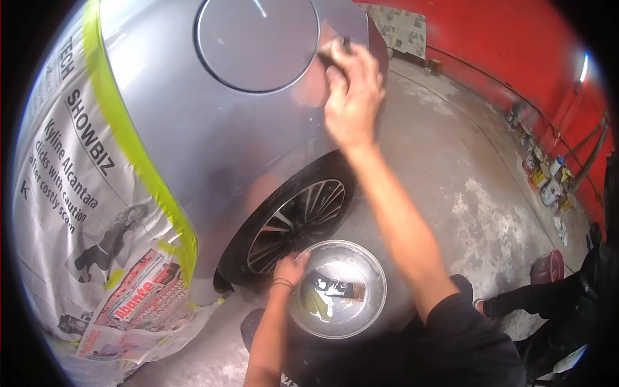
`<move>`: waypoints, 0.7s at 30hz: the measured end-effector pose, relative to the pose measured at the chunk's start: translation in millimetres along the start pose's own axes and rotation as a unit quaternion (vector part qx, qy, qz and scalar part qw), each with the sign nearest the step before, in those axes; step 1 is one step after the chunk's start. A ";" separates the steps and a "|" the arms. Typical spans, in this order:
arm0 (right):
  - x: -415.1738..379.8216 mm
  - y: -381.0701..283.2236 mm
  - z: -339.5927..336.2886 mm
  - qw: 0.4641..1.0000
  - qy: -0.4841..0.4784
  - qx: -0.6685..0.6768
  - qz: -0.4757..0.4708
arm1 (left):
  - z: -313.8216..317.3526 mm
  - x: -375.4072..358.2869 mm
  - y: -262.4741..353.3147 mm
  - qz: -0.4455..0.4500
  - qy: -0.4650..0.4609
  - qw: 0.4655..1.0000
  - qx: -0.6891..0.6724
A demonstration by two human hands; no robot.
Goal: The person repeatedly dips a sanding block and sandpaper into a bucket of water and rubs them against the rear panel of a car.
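Observation:
Against the grey car panel, just right of the round fuel cap cover, my right hand presses a small dark pad with bent fingers. Lower down, my left hand grips the rim of a round metal bowl. Inside the bowl are liquid, a dark strip with a brown end and a greenish piece. The bowl is beside the car wheel.
Newspaper held by yellow-green tape covers the car's left part. Cans and bottles line the red wall. At the lower right, a person's dark-clothed leg and a reddish shoe are on the concrete floor.

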State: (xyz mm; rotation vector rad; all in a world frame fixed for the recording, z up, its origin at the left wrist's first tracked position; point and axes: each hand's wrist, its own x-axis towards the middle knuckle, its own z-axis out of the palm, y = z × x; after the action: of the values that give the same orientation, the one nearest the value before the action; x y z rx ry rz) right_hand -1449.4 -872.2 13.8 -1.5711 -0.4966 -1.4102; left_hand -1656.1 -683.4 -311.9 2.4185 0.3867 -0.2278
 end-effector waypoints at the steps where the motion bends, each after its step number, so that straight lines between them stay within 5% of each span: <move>1: -24.6 -14.7 -5.9 0.998 -0.010 -0.054 -0.008 | 0.5 -1.4 0.1 -0.004 -0.005 1.000 0.000; 3: -59.9 -35.5 -19.6 0.998 -0.043 -0.006 -0.042 | 0.8 -3.0 1.1 -0.010 -0.015 1.000 0.002; 7: -11.1 6.4 -15.9 0.992 -0.051 -0.056 -0.097 | 1.4 -3.5 3.5 0.005 -0.007 1.000 -0.028; 12: -25.0 -31.4 1.4 0.999 0.015 -0.046 0.026 | 1.8 -5.2 1.8 -0.002 0.001 0.999 -0.034; 17: -51.6 -32.0 -24.8 0.994 -0.068 -0.075 -0.052 | 3.5 0.0 -6.1 0.006 0.000 1.000 -0.023; 21: 27.9 1.2 3.2 0.979 0.005 0.015 0.201 | 0.0 -1.5 -0.5 0.005 0.003 0.999 -0.044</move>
State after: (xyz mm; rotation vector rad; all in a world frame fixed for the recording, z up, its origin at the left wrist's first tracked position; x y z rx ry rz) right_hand -1439.5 -877.9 39.5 -1.5362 -0.1756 -1.0945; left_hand -1657.7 -683.3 -311.9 2.3339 0.3802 -0.1940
